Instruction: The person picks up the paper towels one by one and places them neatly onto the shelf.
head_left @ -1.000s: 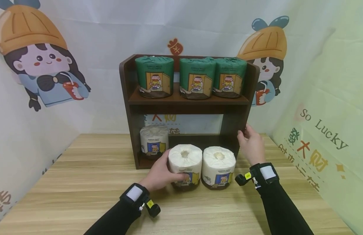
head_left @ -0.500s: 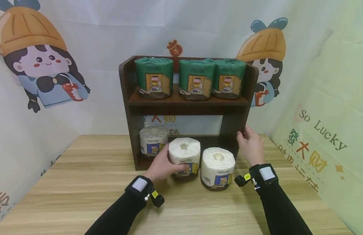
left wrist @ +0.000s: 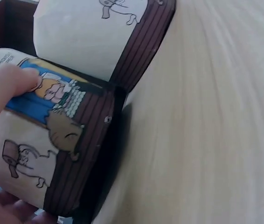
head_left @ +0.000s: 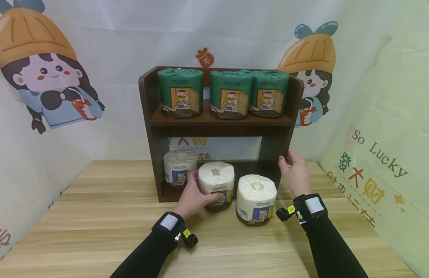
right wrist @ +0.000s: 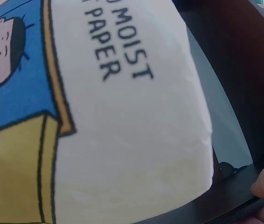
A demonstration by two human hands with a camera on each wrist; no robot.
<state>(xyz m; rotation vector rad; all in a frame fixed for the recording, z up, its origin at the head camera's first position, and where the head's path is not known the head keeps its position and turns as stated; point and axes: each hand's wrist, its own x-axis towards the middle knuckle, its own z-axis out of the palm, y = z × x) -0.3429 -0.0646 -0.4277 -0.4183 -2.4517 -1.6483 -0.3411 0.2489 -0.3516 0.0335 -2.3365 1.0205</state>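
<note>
My left hand (head_left: 197,197) grips a white-wrapped toilet paper roll (head_left: 216,177) from its left side, thumb across the printed front. That roll stands upright at the front of the lower shelf, its base by the shelf's front edge. In the left wrist view the thumb presses the picture on the wrapped roll (left wrist: 34,126), with fingertips curled below it. My right hand (head_left: 296,173) holds the right side panel of the dark brown shelf (head_left: 287,135), thumb at its front edge. Another white roll (head_left: 256,199) stands on the table in front of the shelf, close to the right hand.
A third white roll (head_left: 179,168) sits inside the lower shelf at the left. Several green-wrapped rolls (head_left: 181,92) stand on the upper shelf. The wooden table (head_left: 79,216) reaches a printed cloth backdrop (head_left: 124,58) behind and at the sides.
My left hand has pushed its roll back from beside the other front roll toward the lower shelf. The right hand stays on the side panel.
</note>
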